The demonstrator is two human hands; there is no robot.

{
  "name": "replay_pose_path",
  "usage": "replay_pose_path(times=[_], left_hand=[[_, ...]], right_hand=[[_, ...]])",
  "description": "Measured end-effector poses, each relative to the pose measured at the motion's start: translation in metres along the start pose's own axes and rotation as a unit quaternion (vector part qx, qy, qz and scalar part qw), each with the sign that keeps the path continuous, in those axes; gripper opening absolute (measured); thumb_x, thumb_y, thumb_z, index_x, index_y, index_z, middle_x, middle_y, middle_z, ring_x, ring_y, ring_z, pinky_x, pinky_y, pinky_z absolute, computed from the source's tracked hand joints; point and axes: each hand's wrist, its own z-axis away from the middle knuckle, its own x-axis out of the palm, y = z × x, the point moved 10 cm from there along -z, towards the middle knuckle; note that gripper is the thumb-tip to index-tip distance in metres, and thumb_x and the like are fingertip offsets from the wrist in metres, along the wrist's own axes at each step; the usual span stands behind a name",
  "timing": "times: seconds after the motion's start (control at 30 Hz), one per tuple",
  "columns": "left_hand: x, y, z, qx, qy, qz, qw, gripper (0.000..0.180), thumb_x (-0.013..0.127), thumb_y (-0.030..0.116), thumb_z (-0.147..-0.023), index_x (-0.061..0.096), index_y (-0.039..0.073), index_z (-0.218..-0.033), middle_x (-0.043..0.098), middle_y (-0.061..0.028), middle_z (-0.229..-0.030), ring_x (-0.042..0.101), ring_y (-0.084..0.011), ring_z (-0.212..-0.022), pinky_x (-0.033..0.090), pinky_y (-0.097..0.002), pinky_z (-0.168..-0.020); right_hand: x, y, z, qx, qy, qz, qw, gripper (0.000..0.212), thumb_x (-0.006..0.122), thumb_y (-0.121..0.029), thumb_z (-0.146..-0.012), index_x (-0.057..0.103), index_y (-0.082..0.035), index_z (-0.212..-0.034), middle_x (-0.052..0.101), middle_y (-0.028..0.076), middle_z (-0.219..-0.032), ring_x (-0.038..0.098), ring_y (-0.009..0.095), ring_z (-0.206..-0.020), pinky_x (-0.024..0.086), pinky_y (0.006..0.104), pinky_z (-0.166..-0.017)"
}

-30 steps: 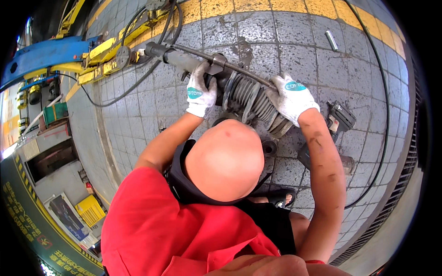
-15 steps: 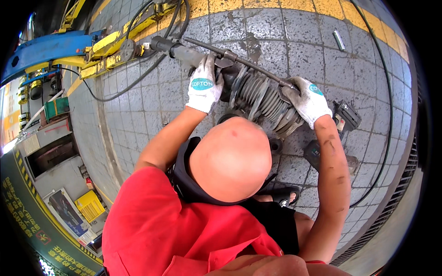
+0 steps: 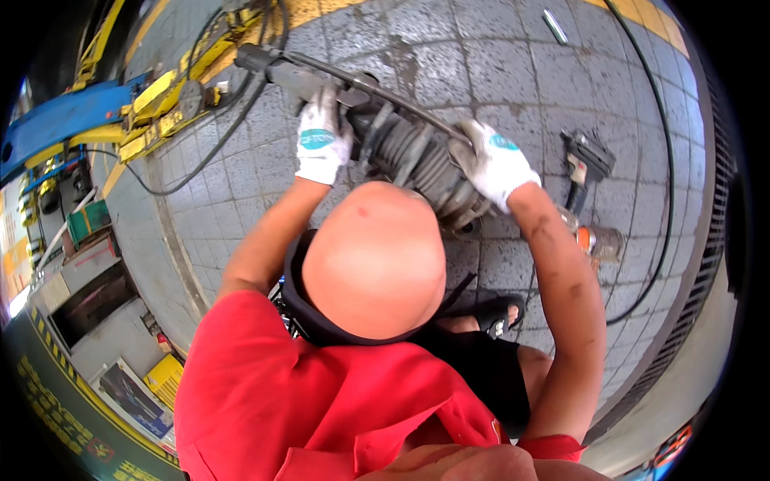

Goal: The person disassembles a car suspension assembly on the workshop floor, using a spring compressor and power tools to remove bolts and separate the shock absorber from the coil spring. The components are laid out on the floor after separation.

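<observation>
A dark, dirty shock absorber strut with a coil spring [image 3: 407, 151] lies slantwise on the floor in front of me. Along its far side runs the long rod of a spring compressor [image 3: 383, 92]. White work gloves cover both hands. My left hand [image 3: 322, 140] is closed round the strut's body, just left of the spring, its fingertips partly hidden. At the rod's right end, my right hand [image 3: 496, 164] grips the compressor, with the thumb side against the coils. The underside of the strut cannot be seen.
A gun-shaped power tool [image 3: 589, 159] lies right of the strut. An orange-and-clear cylinder [image 3: 600, 242] is beside my right forearm. Farther off lies a metal tube [image 3: 554, 26]. A black hose [image 3: 668, 152] curves along the right; a yellow-and-blue lift arm [image 3: 148, 120] stands left.
The view has shifted, and the strut and both hands now sit farther left in it. Both hands keep their holds. The orange-and-clear cylinder beside my right forearm shows more fully.
</observation>
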Motion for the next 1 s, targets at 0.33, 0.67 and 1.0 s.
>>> replay_pose_path(times=[0.33, 0.67, 1.0], left_hand=[[-0.002, 0.005, -0.009, 0.007, -0.016, -0.020, 1.000, 0.077, 0.072, 0.013, -0.085, 0.048, 0.011, -0.159, 0.055, -0.0262, -0.151, 0.053, -0.0500, -0.136, 0.042, -0.0578, -0.118], [-0.016, 0.047, -0.064, 0.129, -0.068, 0.020, 0.989, 0.049, 0.065, 0.024, -0.097, 0.061, 0.003, -0.141, 0.061, -0.0215, -0.145, 0.055, -0.0442, -0.137, 0.037, -0.0558, -0.121], [-0.007, 0.010, -0.027, 0.059, -0.030, 0.127, 0.990, 0.045, 0.062, 0.017, -0.103, 0.061, -0.003, -0.144, 0.067, -0.0277, -0.140, 0.062, -0.0476, -0.131, 0.047, -0.0510, -0.116]], right_hand=[[0.015, 0.044, -0.004, 0.058, -0.165, -0.095, 0.980, 0.072, 0.061, -0.040, -0.106, 0.040, -0.004, -0.165, 0.055, 0.022, -0.160, 0.053, 0.033, -0.148, 0.040, 0.0383, -0.122], [0.023, 0.043, -0.009, 0.059, -0.122, -0.145, 0.980, 0.066, 0.060, -0.040, -0.105, 0.047, -0.008, -0.161, 0.062, 0.023, -0.151, 0.059, 0.036, -0.141, 0.045, 0.0395, -0.116], [0.016, 0.044, -0.015, 0.039, -0.088, -0.149, 0.984, 0.062, 0.067, -0.042, -0.102, 0.057, -0.006, -0.152, 0.067, 0.021, -0.144, 0.063, 0.035, -0.135, 0.049, 0.0399, -0.112]])
